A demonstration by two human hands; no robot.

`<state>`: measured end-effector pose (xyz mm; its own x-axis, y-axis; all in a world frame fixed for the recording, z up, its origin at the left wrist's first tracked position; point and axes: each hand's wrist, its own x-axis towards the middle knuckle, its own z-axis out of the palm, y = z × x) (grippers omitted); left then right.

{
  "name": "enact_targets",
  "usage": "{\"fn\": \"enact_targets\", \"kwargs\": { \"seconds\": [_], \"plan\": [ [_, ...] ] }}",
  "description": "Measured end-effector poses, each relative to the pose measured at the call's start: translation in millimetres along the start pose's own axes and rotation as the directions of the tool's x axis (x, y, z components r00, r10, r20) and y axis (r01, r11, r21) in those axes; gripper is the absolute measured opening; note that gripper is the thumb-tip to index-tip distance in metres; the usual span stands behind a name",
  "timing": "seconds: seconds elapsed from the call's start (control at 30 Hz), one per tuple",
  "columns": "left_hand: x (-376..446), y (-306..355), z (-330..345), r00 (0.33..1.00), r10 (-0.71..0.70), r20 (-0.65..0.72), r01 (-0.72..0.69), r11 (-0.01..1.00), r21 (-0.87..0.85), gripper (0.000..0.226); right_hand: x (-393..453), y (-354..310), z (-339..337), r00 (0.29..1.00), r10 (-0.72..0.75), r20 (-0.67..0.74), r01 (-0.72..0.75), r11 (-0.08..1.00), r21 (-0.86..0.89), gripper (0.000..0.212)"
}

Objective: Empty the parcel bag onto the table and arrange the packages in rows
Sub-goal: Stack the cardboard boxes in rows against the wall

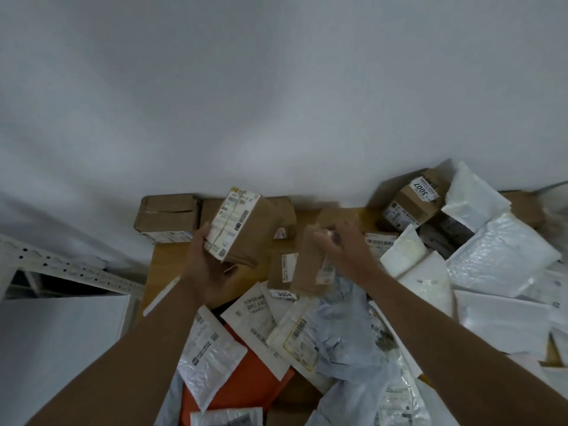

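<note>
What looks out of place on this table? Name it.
Most of it: white mailers and envelopes lie heaped and overlapping, askew, not in rows. Only the cardboard box at the table's far edge sits squarely by the wall.

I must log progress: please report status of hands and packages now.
Left hand grips labelled box. Right hand on blurred brown box, grip unclear. Loose mailers crowd table.

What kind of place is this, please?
Probably a parcel sorting or mailroom area. A wooden table against a white wall is heaped with labelled cardboard boxes and white mailer bags, and a metal shelf frame stands on the left.
</note>
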<state>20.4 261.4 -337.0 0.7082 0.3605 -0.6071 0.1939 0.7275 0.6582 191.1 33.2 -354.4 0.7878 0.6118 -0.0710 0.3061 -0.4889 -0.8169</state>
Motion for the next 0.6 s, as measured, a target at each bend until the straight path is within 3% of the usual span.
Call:
{"fn": "enact_targets", "kwargs": {
  "seconds": [0.07, 0.1, 0.17, 0.27, 0.37, 0.4, 0.5, 0.6],
  "plan": [
    [3, -2, 1, 1.000, -0.021, 0.006, 0.021, 0.999, 0.037, 0.049, -16, -4, 3, 0.958, 0.068, 0.280, -0.040, 0.994, -0.106, 0.068],
    [4, -4, 3, 0.999, -0.033, 0.015, 0.032, 0.998, 0.053, 0.049, -22, -7, 2, 0.942, 0.076, 0.328, -0.006, 0.978, -0.209, 0.077],
    [5, -8, 4, 0.999, -0.040, 0.028, 0.037, 0.995, 0.088, 0.050, -20, -11, -7, 0.970, 0.056, 0.238, 0.033, 0.934, -0.356, 0.072],
    [6, -16, 2, 0.998, -0.053, 0.038, 0.047, 0.989, 0.137, 0.052, 5, 1, -15, 0.998, 0.020, 0.063, 0.027, 0.737, -0.675, 0.043],
    [5, -25, -6, 0.998, -0.040, 0.057, 0.031, 0.987, 0.157, 0.055, 35, 20, -13, 0.945, 0.313, -0.099, -0.308, 0.742, -0.596, 0.094],
    [5, -27, -10, 0.997, -0.034, 0.063, 0.023, 0.987, 0.160, 0.059, 44, 28, -10, 0.932, 0.358, -0.055, -0.323, 0.753, -0.573, 0.104],
    [3, -28, -16, 0.996, -0.042, 0.083, 0.030, 0.988, 0.148, 0.068, 57, 48, -11, 0.913, 0.376, 0.161, -0.180, 0.723, -0.667, 0.117],
    [7, -30, -21, 0.997, -0.033, 0.073, 0.023, 0.990, 0.137, 0.069, 62, 55, -11, 0.906, 0.379, 0.190, -0.134, 0.681, -0.720, 0.118]
  ]
}}
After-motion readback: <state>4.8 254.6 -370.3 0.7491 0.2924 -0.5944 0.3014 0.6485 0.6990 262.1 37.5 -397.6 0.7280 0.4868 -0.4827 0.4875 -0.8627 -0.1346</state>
